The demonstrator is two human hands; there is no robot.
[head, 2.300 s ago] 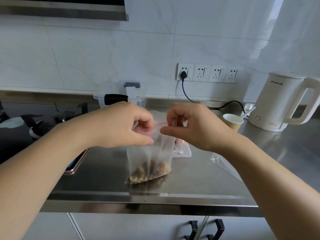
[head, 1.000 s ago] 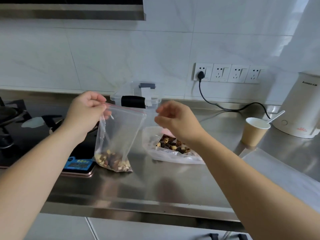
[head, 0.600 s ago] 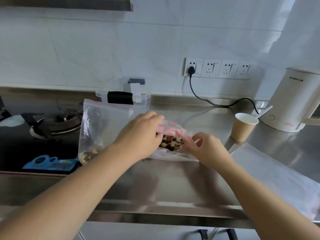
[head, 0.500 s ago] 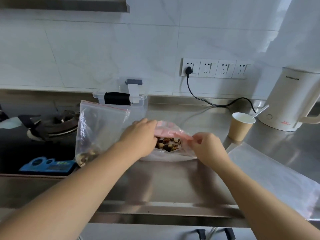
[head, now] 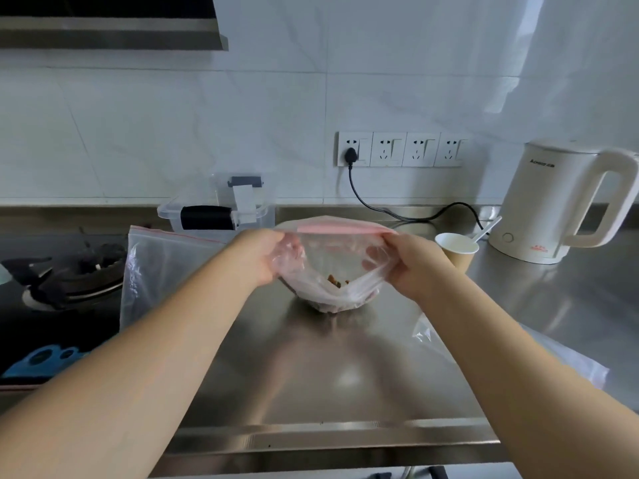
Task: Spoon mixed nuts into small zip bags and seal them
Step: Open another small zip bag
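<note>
head | left hand point(head: 266, 255) and right hand point(head: 411, 262) are gripping the big nut bag point(head: 332, 267) at its mouth, standing on the counter point(head: 345, 375) | advice: keep the rim spread wide (spoon point(head: 485, 229) is waiting in cup point(head: 456, 252))

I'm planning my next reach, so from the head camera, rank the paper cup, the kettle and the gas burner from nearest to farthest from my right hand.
Measured from the right hand:
1. Paper cup, just to its right, with a white spoon in it.
2. Kettle, farther right, near the wall.
3. Gas burner, far left, beyond the left hand.
</note>
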